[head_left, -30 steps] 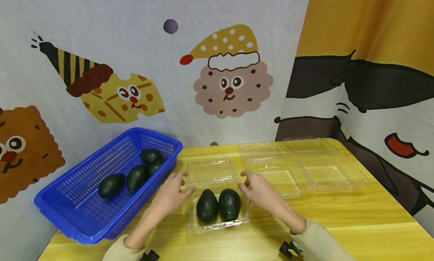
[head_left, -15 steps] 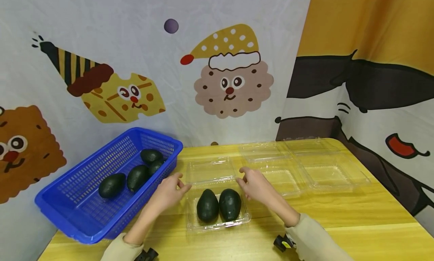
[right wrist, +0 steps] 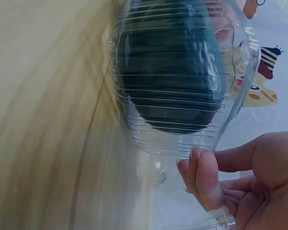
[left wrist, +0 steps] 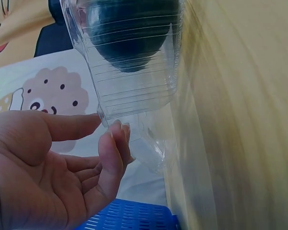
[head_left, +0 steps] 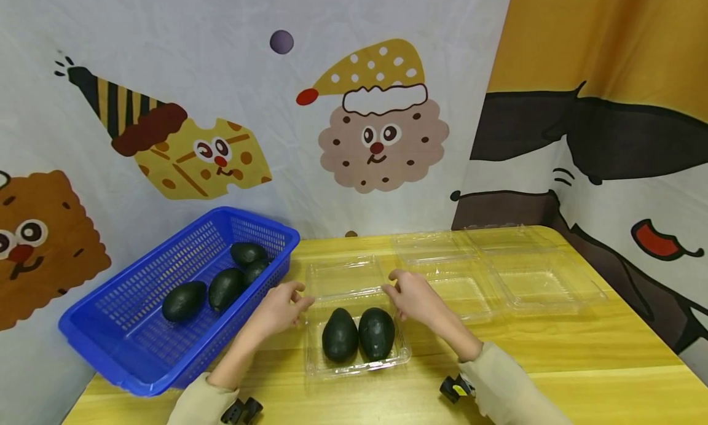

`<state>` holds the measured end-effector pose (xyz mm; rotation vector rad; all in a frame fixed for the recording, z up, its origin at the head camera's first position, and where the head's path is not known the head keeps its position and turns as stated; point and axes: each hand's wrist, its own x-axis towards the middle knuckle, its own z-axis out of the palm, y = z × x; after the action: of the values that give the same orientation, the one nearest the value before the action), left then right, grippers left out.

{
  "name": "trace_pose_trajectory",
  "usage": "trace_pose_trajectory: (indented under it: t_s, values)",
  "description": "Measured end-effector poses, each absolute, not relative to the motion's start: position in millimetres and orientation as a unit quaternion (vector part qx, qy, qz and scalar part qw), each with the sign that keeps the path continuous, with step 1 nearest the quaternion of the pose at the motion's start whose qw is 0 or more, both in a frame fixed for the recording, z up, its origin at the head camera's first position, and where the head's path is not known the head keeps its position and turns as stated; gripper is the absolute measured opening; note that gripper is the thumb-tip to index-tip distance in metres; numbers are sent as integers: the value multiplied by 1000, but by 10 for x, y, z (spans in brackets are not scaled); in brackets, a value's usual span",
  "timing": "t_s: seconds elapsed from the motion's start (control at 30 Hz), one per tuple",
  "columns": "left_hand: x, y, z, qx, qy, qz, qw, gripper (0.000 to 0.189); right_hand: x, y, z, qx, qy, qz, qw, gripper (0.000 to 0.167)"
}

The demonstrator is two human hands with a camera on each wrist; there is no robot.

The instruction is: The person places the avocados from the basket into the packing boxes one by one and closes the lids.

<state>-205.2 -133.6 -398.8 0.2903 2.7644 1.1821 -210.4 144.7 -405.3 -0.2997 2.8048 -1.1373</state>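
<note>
Table (head_left: 553, 345): yellow woodgrain
Cloth (head_left: 287, 136): cartoon-printed, twelve o'clock
Left hand (head_left: 278, 309), right hand (head_left: 416, 297): at clear box (head_left: 359, 369); cannot tell if pinching

1. Here's the table (head_left: 586, 363) — yellow wood, grain running side to side.
2. Blue basket (head_left: 166, 265) sits at the left end.
3. Centre, an open clear container (head_left: 359, 368).
4. And right of it — more clear plastic containers (head_left: 456, 290), reaching toward the far edge.

left grip (head_left: 276, 309) and right grip (head_left: 413, 296) curve loosely.
</note>
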Motion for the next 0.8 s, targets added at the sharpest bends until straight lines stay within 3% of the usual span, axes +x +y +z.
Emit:
trace_pose_trajectory:
  t_s: [0.1, 0.23, 0.37, 0.8]
  values:
    - [-2056, -1328, -3977, 100, 912, 393, 68, 40, -2122, 1444, -4050, -103, 919, -378, 51, 43]
    - [-2079, -1313, -3978, 95, 913, 387, 88, 21, -2146, 1438, -4053, -107, 919, -376, 51, 33]
    - [-2112, -1307, -3982, 98, 910, 390, 98, 28, -2170, 1431, -4057, -106, 922, -368, 59, 21]
    - [-2143, -1314, -3975, 77, 890, 431, 126, 22, -2194, 1462, -4034, -92, 916, -380, 93, 25]
